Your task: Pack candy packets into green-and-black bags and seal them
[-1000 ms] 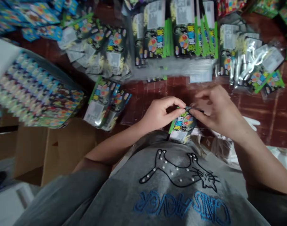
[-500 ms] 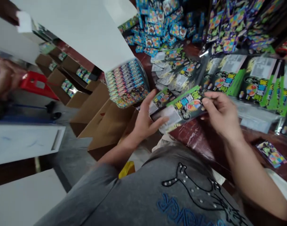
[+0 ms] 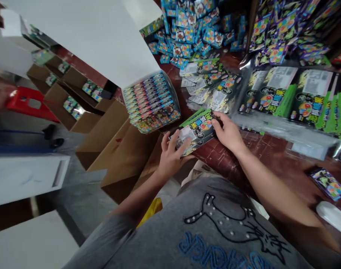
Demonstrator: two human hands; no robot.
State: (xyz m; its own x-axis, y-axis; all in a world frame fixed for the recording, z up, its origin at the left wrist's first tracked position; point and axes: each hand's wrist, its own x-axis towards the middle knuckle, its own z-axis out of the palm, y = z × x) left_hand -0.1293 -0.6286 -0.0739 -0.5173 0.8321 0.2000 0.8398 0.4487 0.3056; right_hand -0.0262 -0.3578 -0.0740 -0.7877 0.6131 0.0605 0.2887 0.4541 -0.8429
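Note:
A small stack of black-and-green printed pouches (image 3: 200,125) lies between my hands at the table's front edge. My left hand (image 3: 172,153) is closed on the stack's left end, its fingers over the white label panel. At the right end, my right hand (image 3: 228,130) grips the pouches with the thumb on top. Just beyond my hands, more printed pouches (image 3: 212,84) lie loosely fanned. To the right, a clear plastic bag (image 3: 288,130) lies by overlapping rows of the same pouches (image 3: 307,101).
A filled display box (image 3: 152,102) stands left of my hands, above open cardboard cartons (image 3: 125,149). Blue packets (image 3: 184,33) and purple packets (image 3: 277,33) are heaped at the back. A purple packet (image 3: 328,183) and a white object (image 3: 332,216) lie at right.
My right hand has moved left with its pouch, which now lies lined up over the other pouches. My left fingers have come over the label end. The view has shifted slightly.

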